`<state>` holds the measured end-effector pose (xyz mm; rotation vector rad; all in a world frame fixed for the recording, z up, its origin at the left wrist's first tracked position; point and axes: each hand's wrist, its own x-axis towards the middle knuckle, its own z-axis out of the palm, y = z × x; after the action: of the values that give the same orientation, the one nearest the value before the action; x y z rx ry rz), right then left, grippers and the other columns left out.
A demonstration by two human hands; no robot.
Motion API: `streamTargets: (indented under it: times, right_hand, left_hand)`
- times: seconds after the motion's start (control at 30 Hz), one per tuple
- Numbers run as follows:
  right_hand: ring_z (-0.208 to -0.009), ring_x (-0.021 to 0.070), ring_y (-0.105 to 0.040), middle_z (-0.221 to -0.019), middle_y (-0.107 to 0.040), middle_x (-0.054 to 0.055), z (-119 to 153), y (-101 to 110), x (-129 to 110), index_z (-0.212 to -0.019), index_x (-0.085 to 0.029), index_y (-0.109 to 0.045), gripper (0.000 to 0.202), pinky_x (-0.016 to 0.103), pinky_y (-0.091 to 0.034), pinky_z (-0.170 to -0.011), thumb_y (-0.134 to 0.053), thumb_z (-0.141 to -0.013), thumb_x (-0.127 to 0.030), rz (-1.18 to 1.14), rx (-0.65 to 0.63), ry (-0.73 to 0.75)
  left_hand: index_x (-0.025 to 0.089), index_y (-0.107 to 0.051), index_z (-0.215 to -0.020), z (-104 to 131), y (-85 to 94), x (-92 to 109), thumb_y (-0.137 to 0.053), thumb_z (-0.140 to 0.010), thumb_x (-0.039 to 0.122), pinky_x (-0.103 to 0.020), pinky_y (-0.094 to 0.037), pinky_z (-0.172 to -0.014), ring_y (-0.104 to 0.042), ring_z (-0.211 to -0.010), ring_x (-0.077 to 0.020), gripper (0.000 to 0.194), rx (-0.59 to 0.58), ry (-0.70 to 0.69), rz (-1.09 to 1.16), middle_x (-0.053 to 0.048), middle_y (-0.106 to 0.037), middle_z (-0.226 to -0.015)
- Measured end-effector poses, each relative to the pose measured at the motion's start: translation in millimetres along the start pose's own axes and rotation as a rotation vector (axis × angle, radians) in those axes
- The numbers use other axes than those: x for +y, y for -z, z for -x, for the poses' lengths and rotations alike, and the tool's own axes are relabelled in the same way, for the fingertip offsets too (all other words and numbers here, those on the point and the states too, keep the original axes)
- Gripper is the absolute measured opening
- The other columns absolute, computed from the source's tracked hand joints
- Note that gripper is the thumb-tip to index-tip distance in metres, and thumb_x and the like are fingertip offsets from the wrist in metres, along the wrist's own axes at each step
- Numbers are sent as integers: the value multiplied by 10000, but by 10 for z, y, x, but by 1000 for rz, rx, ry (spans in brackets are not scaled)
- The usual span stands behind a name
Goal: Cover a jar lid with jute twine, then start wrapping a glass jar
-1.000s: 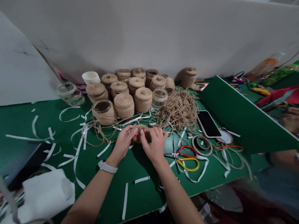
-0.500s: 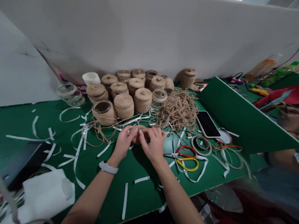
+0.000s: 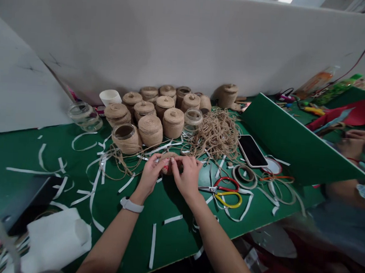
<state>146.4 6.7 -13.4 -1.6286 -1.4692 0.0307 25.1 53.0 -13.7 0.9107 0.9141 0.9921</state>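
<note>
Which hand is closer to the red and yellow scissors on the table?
The right hand. It is just left of the scissors, apart from them, on the twine-covered lid. The left hand is farther left, on the lid's other side.

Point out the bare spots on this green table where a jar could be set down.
Barest: the green table left of the left hand, between glass jar and white cloth; only paper strips. Crowded: jute jars, twine heap, scissors.

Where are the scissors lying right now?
In the head view, the scissors lie on the green table, just right of the right hand and below the tape roll.
</note>
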Motion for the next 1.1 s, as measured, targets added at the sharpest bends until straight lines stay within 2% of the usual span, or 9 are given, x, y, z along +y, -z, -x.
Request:
streamTargets:
  times: [0.27,0.5,0.63,0.77,0.9,1.1]
  right_hand:
    - [-837,187,-545,-854,-703,5,10,-7,-11,-876,-198,-599,108,361,-280,-826,-541,-937,-267,5,-5,19]
    - [-852,189,-542,-888,-705,17,11,-20,-9,-887,-196,-595,132,362,-282,-829,-506,-956,-265,-1,-8,-11]
    - [-878,187,-547,-896,-707,19,17,-32,-9,-901,-199,-597,124,363,-288,-838,-509,-954,-269,-2,-37,-4]
    - [-895,196,-534,-906,-716,15,20,-33,-20,-901,-204,-611,112,369,-279,-834,-532,-940,-272,0,-71,1]
    - [-930,219,-513,-951,-710,34,12,-12,-32,-972,-193,-616,128,385,-268,-849,-563,-917,-296,23,-27,-28]
    - [-1005,252,-461,-936,-696,35,8,1,-15,-920,-215,-638,84,400,-254,-858,-594,-894,-281,77,33,-29]
  left_hand:
    - [170,-580,-875,-14,-19,-5,-788,-689,350,-177,-436,-488,-582,-517,-94,332,7,3,-5,7,-684,-671]
    - [187,-554,-807,21,-21,29,-789,-683,325,-184,-471,-569,-592,-615,-101,299,-24,-1,34,23,-662,-725]
    - [182,-540,-715,1,8,-14,-755,-720,404,-171,-412,-500,-509,-541,-81,309,-19,-5,-26,44,-567,-639]
    - [171,-567,-706,-22,19,-60,-737,-732,463,-170,-392,-484,-486,-539,-82,339,-8,-11,-72,39,-548,-628]
    - [171,-564,-699,-15,-2,-56,-737,-738,466,-170,-370,-457,-464,-510,-78,344,8,-5,-97,49,-533,-602]
    - [168,-640,-831,-25,-20,-40,-716,-756,476,-204,-481,-641,-595,-719,-124,325,60,-57,-32,-13,-662,-811]
